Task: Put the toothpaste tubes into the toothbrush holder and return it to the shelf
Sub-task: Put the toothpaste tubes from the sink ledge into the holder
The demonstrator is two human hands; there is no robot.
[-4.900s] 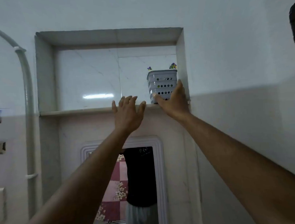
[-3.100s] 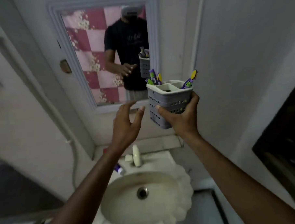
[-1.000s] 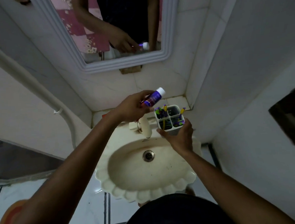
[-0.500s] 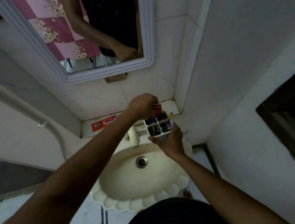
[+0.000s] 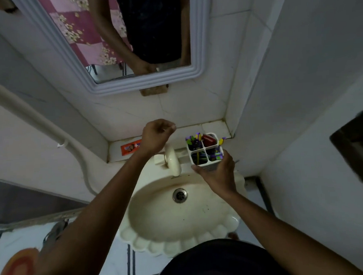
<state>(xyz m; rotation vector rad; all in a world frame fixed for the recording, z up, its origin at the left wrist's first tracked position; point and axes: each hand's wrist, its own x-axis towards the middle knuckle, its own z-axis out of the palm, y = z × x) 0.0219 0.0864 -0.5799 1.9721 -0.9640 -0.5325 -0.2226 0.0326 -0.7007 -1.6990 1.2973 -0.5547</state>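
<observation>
My right hand (image 5: 218, 173) grips the white four-compartment toothbrush holder (image 5: 214, 164) from below, over the sink's back right rim. Purple and yellow toothbrushes (image 5: 192, 140) stand in its compartments, and a red toothpaste tube (image 5: 208, 140) sits in the far right one. My left hand (image 5: 155, 136) hovers to the left of the holder above the tap, fingers curled in with nothing visible in them. An orange-red toothpaste tube (image 5: 131, 147) lies flat on the tiled ledge behind the sink, just left of that hand.
A cream scalloped sink (image 5: 160, 240) with a tap (image 5: 172, 160) is below me. A framed mirror (image 5: 145, 86) hangs on the wall above the ledge (image 5: 213, 125). A white pipe (image 5: 40, 124) runs down the left wall. The right wall is close.
Half a second ago my left hand was over the holder with a red tube; now the tube stands in the holder and the hand has drawn back left, holding nothing.
</observation>
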